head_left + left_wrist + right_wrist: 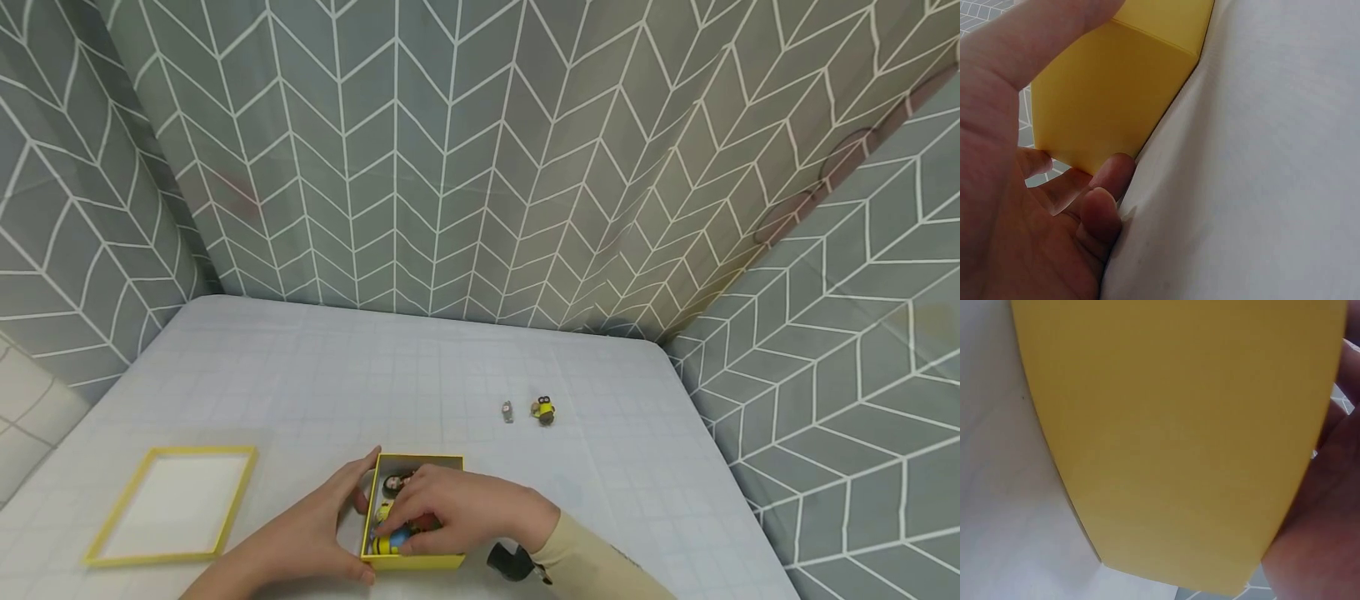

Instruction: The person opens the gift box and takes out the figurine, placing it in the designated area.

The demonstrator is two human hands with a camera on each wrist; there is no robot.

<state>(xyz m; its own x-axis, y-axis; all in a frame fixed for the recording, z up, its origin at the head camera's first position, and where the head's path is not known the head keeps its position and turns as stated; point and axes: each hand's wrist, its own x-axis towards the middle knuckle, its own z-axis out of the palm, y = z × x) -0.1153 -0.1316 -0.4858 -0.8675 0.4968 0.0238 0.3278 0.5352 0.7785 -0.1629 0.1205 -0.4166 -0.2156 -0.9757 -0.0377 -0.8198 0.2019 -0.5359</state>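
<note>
A small yellow box (417, 562) stands open near the table's front edge, with several toy figures (393, 483) inside. My left hand (352, 517) grips its left side, thumb at the far corner and fingers at the near corner. In the left wrist view the box (1116, 94) sits between thumb and curled fingers (1100, 212). My right hand (408, 521) lies over the box with its fingers curled down among the figures; whether they pinch one is hidden. The right wrist view is filled by the box's outer wall (1179, 437), with the palm (1329, 519) beside it.
The box's yellow-rimmed lid (176, 504) lies flat at the front left. Two small toy pieces, a grey one (507, 411) and a yellow-black one (544, 409), rest on the white gridded table (300, 375) behind the box. Tiled walls close in the back and sides.
</note>
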